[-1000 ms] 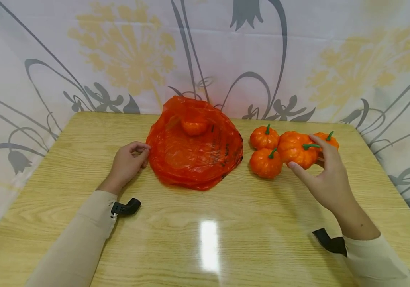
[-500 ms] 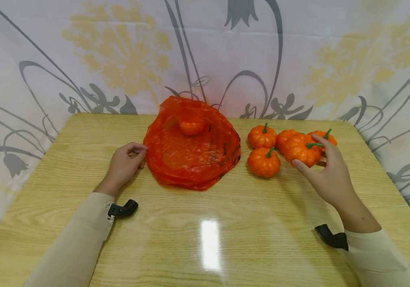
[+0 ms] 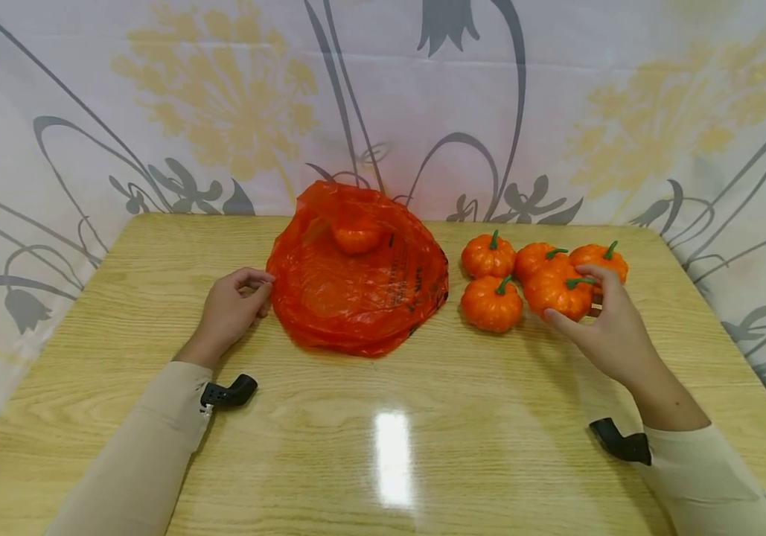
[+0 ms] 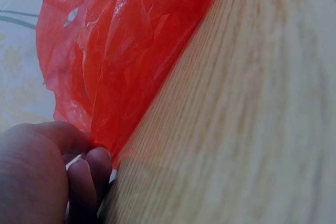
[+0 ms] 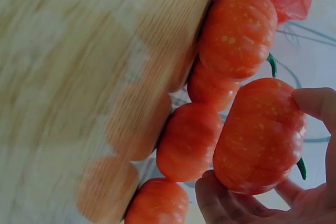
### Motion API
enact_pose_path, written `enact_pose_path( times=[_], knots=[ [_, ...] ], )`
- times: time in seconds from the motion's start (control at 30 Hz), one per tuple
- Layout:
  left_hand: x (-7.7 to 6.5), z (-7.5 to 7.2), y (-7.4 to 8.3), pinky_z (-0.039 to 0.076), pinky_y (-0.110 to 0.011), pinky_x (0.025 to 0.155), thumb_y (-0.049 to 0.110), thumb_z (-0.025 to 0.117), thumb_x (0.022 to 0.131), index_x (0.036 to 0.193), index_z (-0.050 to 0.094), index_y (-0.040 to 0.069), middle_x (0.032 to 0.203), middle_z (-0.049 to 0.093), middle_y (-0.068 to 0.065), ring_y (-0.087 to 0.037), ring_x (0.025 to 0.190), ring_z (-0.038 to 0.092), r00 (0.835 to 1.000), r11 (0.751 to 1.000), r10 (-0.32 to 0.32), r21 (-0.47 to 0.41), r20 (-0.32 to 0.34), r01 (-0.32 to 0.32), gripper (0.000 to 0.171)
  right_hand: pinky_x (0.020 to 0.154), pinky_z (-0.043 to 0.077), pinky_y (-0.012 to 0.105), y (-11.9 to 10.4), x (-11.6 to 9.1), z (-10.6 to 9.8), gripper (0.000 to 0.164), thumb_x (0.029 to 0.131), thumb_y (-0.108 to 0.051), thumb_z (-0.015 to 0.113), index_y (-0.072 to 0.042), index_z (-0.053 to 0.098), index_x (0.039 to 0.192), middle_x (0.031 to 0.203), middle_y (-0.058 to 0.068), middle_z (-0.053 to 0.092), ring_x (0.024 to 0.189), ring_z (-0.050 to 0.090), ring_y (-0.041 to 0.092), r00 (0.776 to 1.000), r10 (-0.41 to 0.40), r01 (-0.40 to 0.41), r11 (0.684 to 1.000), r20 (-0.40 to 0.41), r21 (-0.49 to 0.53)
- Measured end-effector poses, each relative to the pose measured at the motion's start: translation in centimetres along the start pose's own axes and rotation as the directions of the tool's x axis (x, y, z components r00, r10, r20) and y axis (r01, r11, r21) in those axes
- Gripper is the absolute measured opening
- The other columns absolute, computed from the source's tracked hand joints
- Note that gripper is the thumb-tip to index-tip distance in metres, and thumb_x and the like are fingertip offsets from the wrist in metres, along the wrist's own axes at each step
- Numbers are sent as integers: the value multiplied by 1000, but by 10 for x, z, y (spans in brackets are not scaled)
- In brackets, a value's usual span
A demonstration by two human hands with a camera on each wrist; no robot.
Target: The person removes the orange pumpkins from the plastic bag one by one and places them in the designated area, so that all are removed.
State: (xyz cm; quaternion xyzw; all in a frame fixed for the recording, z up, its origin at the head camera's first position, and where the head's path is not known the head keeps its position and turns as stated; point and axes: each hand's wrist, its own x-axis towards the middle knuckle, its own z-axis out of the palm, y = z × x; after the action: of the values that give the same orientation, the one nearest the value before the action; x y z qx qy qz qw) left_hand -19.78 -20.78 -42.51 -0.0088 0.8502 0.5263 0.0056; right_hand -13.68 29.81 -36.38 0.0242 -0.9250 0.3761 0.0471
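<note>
My left hand (image 3: 228,311) pinches the left edge of a red plastic bag (image 3: 356,327), its mouth spread wide on the table. In the left wrist view the thumb and fingers meet at the bag's lower corner (image 4: 107,135). One orange toy pumpkin (image 3: 357,238) shows inside the bag, towards the back. My right hand (image 3: 617,339) grips another small orange pumpkin (image 3: 553,294) with a green stem, thumb on one side and fingers on the other. The right wrist view shows this pumpkin (image 5: 257,137) held above the table.
Several more pumpkins stand right of the bag: a front left one (image 3: 492,305), a back left one (image 3: 487,257), a middle one (image 3: 537,259) behind the held pumpkin and a right one (image 3: 602,260). A patterned cloth (image 3: 383,97) hangs behind the wooden table (image 3: 316,447).
My right hand has drawn its pumpkin slightly towards me, uncovering the middle pumpkin and its stem behind. The left hand stays at the bag's edge. The head view has shifted a little.
</note>
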Motion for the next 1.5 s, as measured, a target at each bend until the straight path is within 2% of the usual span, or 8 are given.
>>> enact_pose_path(
  times=[0.2, 0.4, 0.8, 1.03, 1.1, 1.23, 1.37, 1.5],
  knots=[
    [-1, 0, 0, 53, -22, 55, 24, 60, 101, 118, 64, 2, 96, 61, -10, -8, 61, 58, 1000, 1000, 7, 10, -1, -7, 28, 96, 43, 54, 3, 1, 1, 80, 92, -24, 71, 5, 23, 149, 143, 35, 37, 125, 43, 49, 999, 16, -16, 1000, 49, 7],
    [-1, 0, -1, 53, -22, 55, 25, 60, 101, 118, 64, 2, 96, 61, -11, -8, 61, 59, 1000, 1000, 13, 13, 4, -13, 29, 100, 40, 65, 6, 1, 1, 82, 92, -23, 71, 5, 19, 149, 145, 39, 33, 125, 43, 53, 996, 33, -34, 999, 87, 19],
    [-1, 0, -3, 53, -22, 56, 22, 59, 101, 117, 64, 2, 94, 61, -6, -7, 60, 60, 1000, 1000, 27, 8, -3, -27, 26, 93, 44, 62, 12, 2, 1, 81, 92, -24, 72, 6, 20, 147, 144, 42, 33, 119, 47, 57, 993, 27, -26, 1000, 119, -15],
    [-1, 1, -4, 53, -23, 56, 23, 60, 101, 117, 64, 2, 95, 62, -6, -7, 61, 59, 1000, 1000, 22, 6, 1, -22, 27, 86, 49, 38, 14, 1, 1, 81, 91, -25, 73, 4, 21, 146, 142, 41, 37, 115, 52, 54, 991, 33, -27, 999, 131, -42],
    [-1, 0, -4, 53, -23, 56, 24, 60, 101, 117, 64, 2, 95, 61, -7, -8, 61, 59, 1000, 1000, 23, 12, 2, -23, 28, 82, 48, 26, 15, 2, 1, 81, 91, -25, 73, 4, 21, 146, 143, 40, 36, 115, 52, 53, 990, 35, -30, 999, 135, -41],
    [-1, 0, -2, 54, -23, 55, 25, 60, 101, 117, 64, 1, 95, 61, -8, -8, 60, 59, 1000, 1000, 17, 7, 3, -17, 28, 78, 42, 15, 15, 2, 1, 81, 91, -25, 73, 5, 22, 147, 143, 39, 36, 115, 52, 52, 989, 35, -31, 999, 142, -36],
    [-1, 0, 0, 54, -23, 55, 25, 61, 101, 118, 64, 2, 96, 61, -8, -8, 60, 59, 1000, 1000, 4, -6, 3, -4, 29, 86, 47, 29, 15, 3, 0, 81, 92, -26, 72, 5, 21, 147, 144, 39, 34, 116, 50, 52, 987, 46, -41, 998, 156, -38],
    [-1, 0, 2, 54, -22, 56, 26, 60, 101, 118, 64, 2, 98, 61, -9, -8, 61, 59, 1000, 1000, -2, -6, 5, 2, 29, 92, 45, 55, 15, 3, 1, 81, 94, -27, 70, 5, 19, 148, 145, 40, 32, 118, 49, 53, 983, 56, -51, 998, 174, -34]
  ],
)
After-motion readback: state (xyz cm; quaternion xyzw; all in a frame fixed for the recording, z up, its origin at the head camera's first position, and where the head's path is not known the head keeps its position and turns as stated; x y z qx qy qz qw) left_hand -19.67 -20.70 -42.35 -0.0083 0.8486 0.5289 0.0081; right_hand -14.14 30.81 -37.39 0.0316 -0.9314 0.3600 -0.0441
